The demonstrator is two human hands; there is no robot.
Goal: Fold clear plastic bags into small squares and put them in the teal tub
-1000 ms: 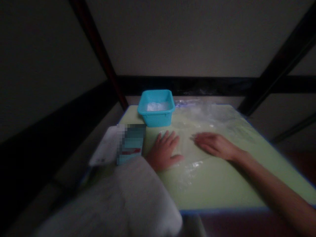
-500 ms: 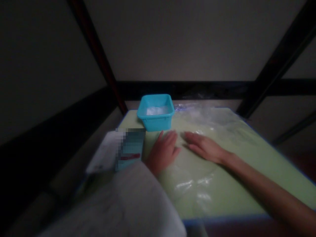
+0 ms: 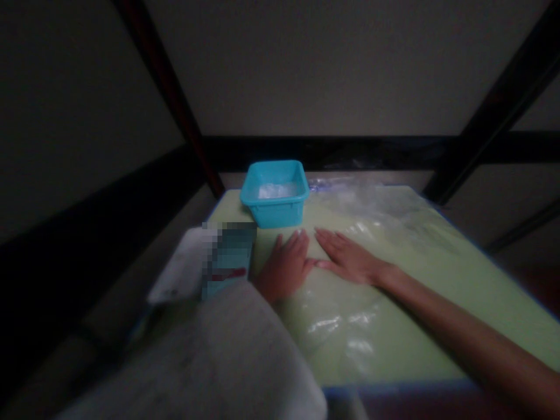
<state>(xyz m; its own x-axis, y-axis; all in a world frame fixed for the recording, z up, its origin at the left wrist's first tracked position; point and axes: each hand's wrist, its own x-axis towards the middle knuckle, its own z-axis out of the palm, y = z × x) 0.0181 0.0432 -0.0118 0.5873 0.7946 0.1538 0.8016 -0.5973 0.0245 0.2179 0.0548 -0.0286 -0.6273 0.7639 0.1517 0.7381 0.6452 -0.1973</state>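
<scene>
My left hand lies palm down with its fingers spread on a clear plastic sheet, which covers part of the yellow-green table. To its right, my right hand also rests flat on the plastic, fingers stretched forward. The two thumbs meet or nearly meet between the hands. Just beyond my left hand stands a turquoise plastic basin with something whitish and clear inside, too blurred to name. Neither hand grips anything.
Left of my left hand lie a pixelated, flat teal object with a dark red strip across it and a whitish sheet. More crumpled clear plastic spreads over the far right. A wall with dark beams stands behind the table.
My right hand has slid left over the plastic, bringing its thumb up to my left thumb. My left hand has shifted slightly and its fingers look more spread. The view has tilted a little.
</scene>
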